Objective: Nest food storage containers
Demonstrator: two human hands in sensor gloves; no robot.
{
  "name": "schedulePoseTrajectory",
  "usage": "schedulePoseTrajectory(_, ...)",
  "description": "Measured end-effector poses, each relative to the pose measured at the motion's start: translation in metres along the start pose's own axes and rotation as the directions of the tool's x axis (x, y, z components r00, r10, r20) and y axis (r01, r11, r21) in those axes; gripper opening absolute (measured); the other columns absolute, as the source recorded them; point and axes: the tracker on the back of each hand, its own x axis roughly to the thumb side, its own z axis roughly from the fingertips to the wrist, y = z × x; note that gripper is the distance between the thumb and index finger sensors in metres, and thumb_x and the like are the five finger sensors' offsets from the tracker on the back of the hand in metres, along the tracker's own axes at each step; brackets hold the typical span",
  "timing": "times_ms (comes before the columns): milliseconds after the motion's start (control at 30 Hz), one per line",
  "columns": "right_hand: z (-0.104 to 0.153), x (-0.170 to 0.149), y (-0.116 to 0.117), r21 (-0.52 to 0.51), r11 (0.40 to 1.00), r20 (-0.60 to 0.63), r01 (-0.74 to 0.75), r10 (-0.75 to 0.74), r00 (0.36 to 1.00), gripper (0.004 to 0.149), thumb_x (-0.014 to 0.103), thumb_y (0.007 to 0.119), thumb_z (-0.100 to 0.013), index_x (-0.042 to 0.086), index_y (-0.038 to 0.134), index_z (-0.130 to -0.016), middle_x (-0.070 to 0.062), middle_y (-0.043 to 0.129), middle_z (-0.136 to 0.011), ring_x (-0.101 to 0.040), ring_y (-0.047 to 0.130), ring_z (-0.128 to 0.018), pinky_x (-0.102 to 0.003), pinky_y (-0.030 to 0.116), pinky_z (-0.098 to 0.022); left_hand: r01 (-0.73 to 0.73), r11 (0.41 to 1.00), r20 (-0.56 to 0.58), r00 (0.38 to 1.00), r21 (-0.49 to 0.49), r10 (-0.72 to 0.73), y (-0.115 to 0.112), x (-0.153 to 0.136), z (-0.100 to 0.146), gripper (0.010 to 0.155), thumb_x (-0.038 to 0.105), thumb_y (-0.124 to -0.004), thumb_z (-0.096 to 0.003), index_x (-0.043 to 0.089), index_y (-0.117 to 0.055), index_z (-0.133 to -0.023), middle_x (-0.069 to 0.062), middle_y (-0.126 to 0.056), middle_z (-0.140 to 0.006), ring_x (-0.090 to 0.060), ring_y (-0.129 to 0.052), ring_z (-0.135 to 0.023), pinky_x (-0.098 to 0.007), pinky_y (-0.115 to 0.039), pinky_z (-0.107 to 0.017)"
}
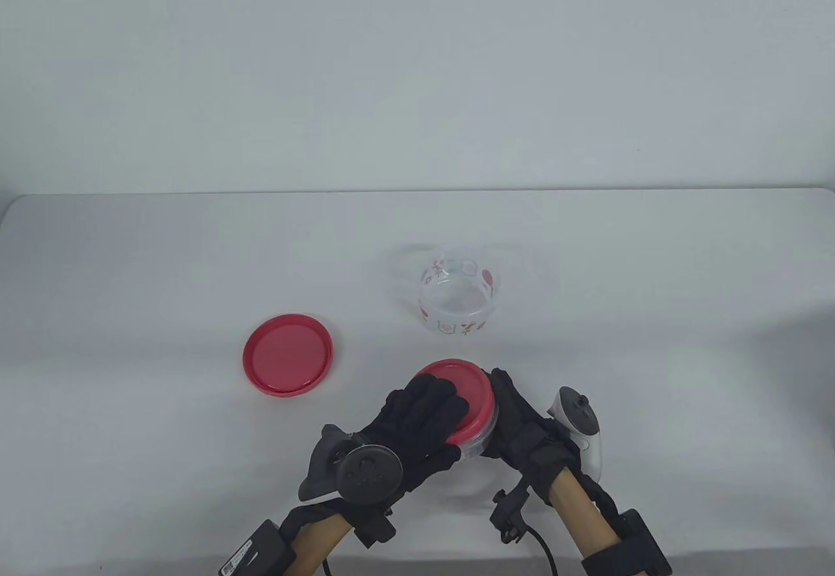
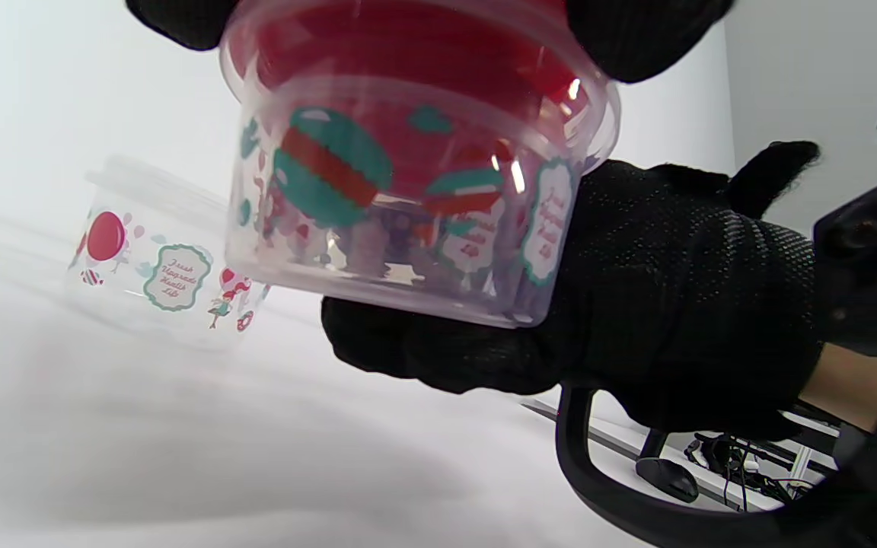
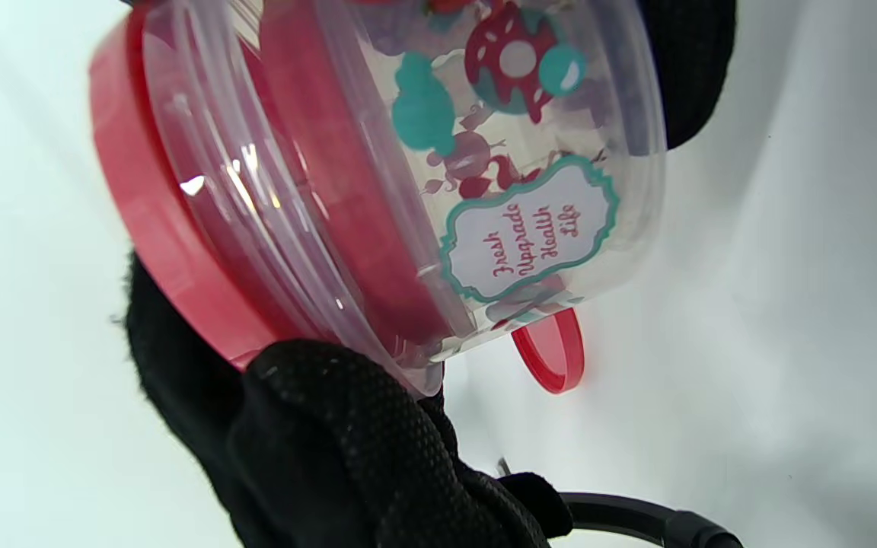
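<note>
A small clear printed container (image 1: 479, 436) with a red lid (image 1: 466, 396) on it is held tilted above the table's front. My left hand (image 1: 437, 406) grips the red lid from the left, fingers spread over its top. My right hand (image 1: 512, 416) holds the container's body from the right and below. In the left wrist view the container (image 2: 416, 198) fills the top, with the right glove (image 2: 674, 304) behind it. In the right wrist view the lid (image 3: 157, 228) faces left on the container (image 3: 484, 175). A larger open printed container (image 1: 456, 299) stands further back.
A loose red lid (image 1: 287, 354) lies flat on the white table (image 1: 163, 263) to the left; it also shows in the right wrist view (image 3: 549, 350). The open container shows at the left of the left wrist view (image 2: 157, 259).
</note>
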Motion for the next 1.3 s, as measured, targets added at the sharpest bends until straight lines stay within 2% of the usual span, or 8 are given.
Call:
schedulePoseTrajectory(267,0.002,0.002,0.004,-0.101,0.99,0.064,-0.095,0.101,0.993,0.074,0.063,0.039,-0.066,0.012,0.031,-0.118,-0.031,0.019,-0.113,-0.053,0.055,-0.089,-0.054,0.07,-0.053,0.076,0.997,0.007,0.997,-0.003,-0.076,-0.003,0.008,-0.001,0.061,0.053,-0.051,-0.0636,0.037,-0.034,-0.12,-0.003,-0.036,-0.128,-0.038,-0.036,-0.118,-0.061,-0.046,-0.077)
schedulePoseTrajectory(533,0.004,0.003,0.008,-0.149,0.982,0.094,-0.116,0.13,0.987,0.065,0.052,0.033,-0.068,0.012,0.029,-0.118,-0.03,0.016,-0.113,-0.054,0.051,-0.09,-0.057,0.067,-0.054,0.144,0.988,-0.02,0.989,-0.047,-0.145,-0.007,0.015,-0.001,0.061,0.051,-0.047,-0.0649,0.034,-0.031,-0.121,-0.007,-0.034,-0.127,-0.042,-0.035,-0.117,-0.064,-0.046,-0.076)
schedulePoseTrajectory(667,0.006,0.006,0.008,-0.16,0.979,0.112,-0.13,0.149,0.983,0.065,0.053,0.034,-0.067,0.012,0.029,-0.118,-0.029,0.016,-0.113,-0.054,0.051,-0.09,-0.057,0.067,-0.054,0.072,0.996,-0.02,0.997,-0.061,-0.074,-0.009,0.011,-0.002,0.06,0.051,-0.046,-0.0653,0.036,-0.028,-0.121,-0.004,-0.028,-0.128,-0.039,-0.027,-0.118,-0.064,-0.033,-0.079)
schedulePoseTrajectory(867,0.007,0.008,0.006,-0.191,0.968,0.114,-0.161,0.185,0.976,0.067,0.056,0.037,-0.067,0.012,0.032,-0.117,-0.029,0.018,-0.113,-0.054,0.053,-0.089,-0.057,0.068,-0.054,0.004,0.997,-0.023,1.0,-0.083,-0.006,-0.012,0.005,-0.002,0.06,0.051,-0.047,-0.0646,0.042,-0.024,-0.119,0.001,-0.021,-0.128,-0.034,-0.019,-0.119,-0.06,-0.025,-0.081)
schedulePoseTrajectory(1067,0.007,0.006,0.007,-0.209,0.967,0.114,-0.142,0.169,0.979,0.064,0.051,0.036,-0.068,0.011,0.032,-0.117,-0.029,0.018,-0.114,-0.055,0.052,-0.089,-0.058,0.068,-0.053,0.153,0.988,-0.026,0.988,-0.033,-0.154,-0.016,0.019,-0.001,0.061,0.049,-0.045,-0.0657,0.032,-0.024,-0.12,-0.011,-0.026,-0.126,-0.044,-0.028,-0.115,-0.065,-0.036,-0.077)
schedulePoseTrajectory(1167,0.008,0.006,0.009,-0.227,0.961,0.126,-0.158,0.19,0.974,0.064,0.051,0.035,-0.067,0.01,0.031,-0.117,-0.029,0.018,-0.114,-0.055,0.052,-0.089,-0.058,0.067,-0.053,0.12,0.992,-0.047,0.991,-0.046,-0.122,-0.017,0.02,-0.001,0.062,0.048,-0.044,-0.0659,0.03,-0.022,-0.121,-0.013,-0.024,-0.126,-0.046,-0.026,-0.115,-0.066,-0.036,-0.076)
schedulePoseTrajectory(1233,0.008,0.006,0.01,-0.227,0.959,0.128,-0.168,0.2,0.971,0.065,0.051,0.035,-0.067,0.01,0.031,-0.117,-0.03,0.017,-0.113,-0.055,0.051,-0.089,-0.058,0.067,-0.054,0.043,0.997,-0.062,0.997,-0.066,-0.048,-0.017,0.016,-0.001,0.062,0.048,-0.045,-0.0659,0.031,-0.021,-0.12,-0.011,-0.02,-0.126,-0.045,-0.02,-0.115,-0.066,-0.03,-0.076)
schedulePoseTrajectory(1300,0.008,0.006,0.009,-0.228,0.959,0.122,-0.171,0.202,0.972,0.065,0.052,0.036,-0.067,0.011,0.032,-0.117,-0.03,0.018,-0.113,-0.055,0.052,-0.088,-0.058,0.068,-0.053,-0.014,0.997,-0.054,0.999,-0.08,0.01,-0.015,0.012,-0.002,0.06,0.049,-0.046,-0.0658,0.035,-0.023,-0.12,-0.008,-0.019,-0.126,-0.042,-0.017,-0.115,-0.062,-0.013,-0.077)
